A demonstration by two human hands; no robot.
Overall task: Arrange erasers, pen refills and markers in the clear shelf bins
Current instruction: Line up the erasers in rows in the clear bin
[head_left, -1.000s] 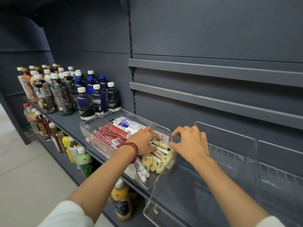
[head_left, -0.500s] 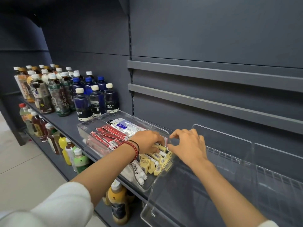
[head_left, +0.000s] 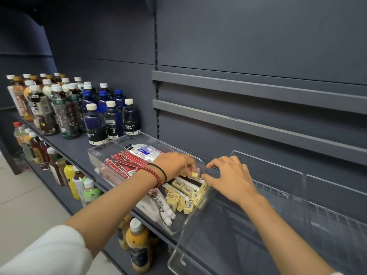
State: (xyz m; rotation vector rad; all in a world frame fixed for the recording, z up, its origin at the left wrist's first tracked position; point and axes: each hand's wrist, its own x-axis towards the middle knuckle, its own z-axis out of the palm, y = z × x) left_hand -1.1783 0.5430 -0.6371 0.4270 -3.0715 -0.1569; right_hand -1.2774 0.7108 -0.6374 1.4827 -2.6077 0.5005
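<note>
Change: both hands stay over the 4 o'clock end of the filled bin [head_left: 94, 159]; the left hand [head_left: 174, 164] has edged up, and a yellow eraser [head_left: 194, 175] now shows at its fingertips.
Left grip: fingers curled almost closed, with fingertips and thumb pinching the yellow eraser just above the heap of erasers [head_left: 181, 197]. A red bead bracelet [head_left: 152, 172] is on the wrist.
Right grip: the right hand [head_left: 231, 178] is at 3 o'clock of the left, fingers bent and spread, thumb tip at the bin wall beside the heap. Whether it holds anything cannot be told.
Bin contents: the heap lies at the 4 o'clock end, white markers [head_left: 164, 207] at its 8 o'clock, and red pen refill packs [head_left: 125, 164] toward 10 o'clock.
Second bin: the second bin [head_left: 179, 253], also clear, sits just beside the filled one at 4 o'clock, on the same shelf [head_left: 73, 147].
Writing: barcodes on the eraser wrappers, and "FOREST SODA" on the dark bottles [head_left: 131, 124] at 10 o'clock. Print on the markers and packs is too small to read.
</note>
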